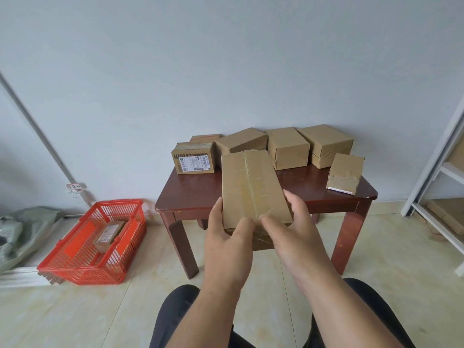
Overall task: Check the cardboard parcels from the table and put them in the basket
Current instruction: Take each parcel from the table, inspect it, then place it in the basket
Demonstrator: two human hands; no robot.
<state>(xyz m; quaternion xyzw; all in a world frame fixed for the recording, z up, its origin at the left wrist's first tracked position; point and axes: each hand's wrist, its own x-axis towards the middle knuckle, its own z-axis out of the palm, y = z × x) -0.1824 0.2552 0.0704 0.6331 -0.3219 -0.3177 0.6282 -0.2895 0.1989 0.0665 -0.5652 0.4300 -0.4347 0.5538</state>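
Head view, my notes on the person only. Both forearms enter from the bottom edge and are bare from wrist to frame edge; I see no sleeve cuff on either side. Left hand (227, 237) and right hand (293, 222): I can make out no rings, watch, gloves or bands on the parts that show. Fingernails look short where visible. Legs below the arms are in dark, near-black trousers (175, 312), plain fabric; any seams or markings are too dim to tell. Both knees are covered.

Left hand (227, 233), right hand (291, 222) gripping.
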